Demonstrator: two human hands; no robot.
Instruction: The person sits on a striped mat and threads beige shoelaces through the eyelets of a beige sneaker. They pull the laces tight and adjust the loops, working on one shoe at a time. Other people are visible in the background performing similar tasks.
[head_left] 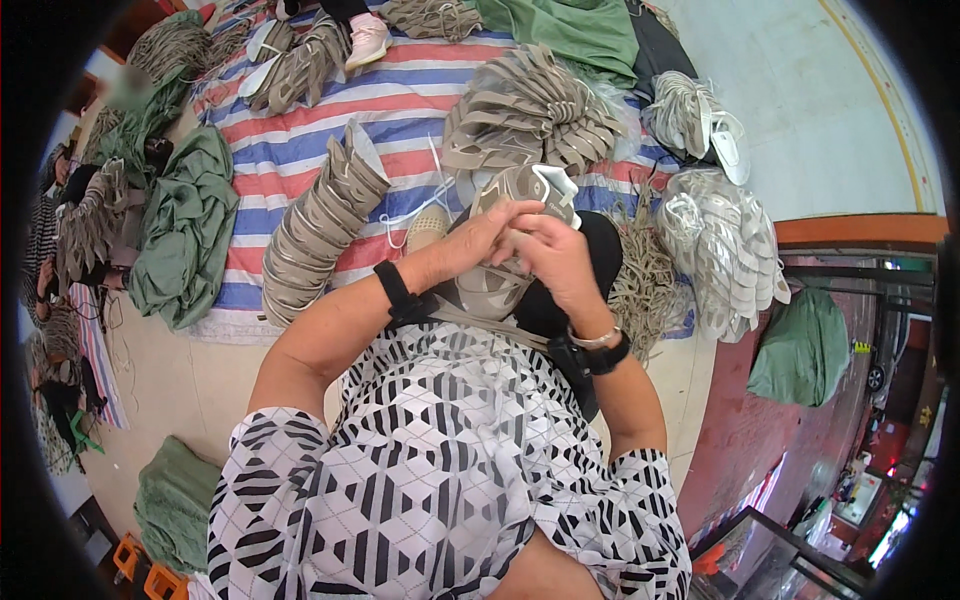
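Observation:
A taupe and cream shoe upper [487, 292] lies in my lap, its white-lined opening facing away from me. Over it my left hand [492, 236] and my right hand [556, 262] meet, fingertips brought together in a pinch. Whatever sits between the fingers is too small or covered to make out. White lace [412, 214] trails on the striped sheet left of the upper. Just beyond my hands fans a big bundle of similar uppers [540, 115]. To the left leans a curved stack of nested uppers [320, 235].
A red, white and blue striped sheet [285, 150] covers the floor ahead. Loose taupe laces [640, 275] and plastic-wrapped uppers [725, 250] are on the right. Green sacks [185, 235] lie at the left. Another person's pink shoe [368, 42] shows at the far edge.

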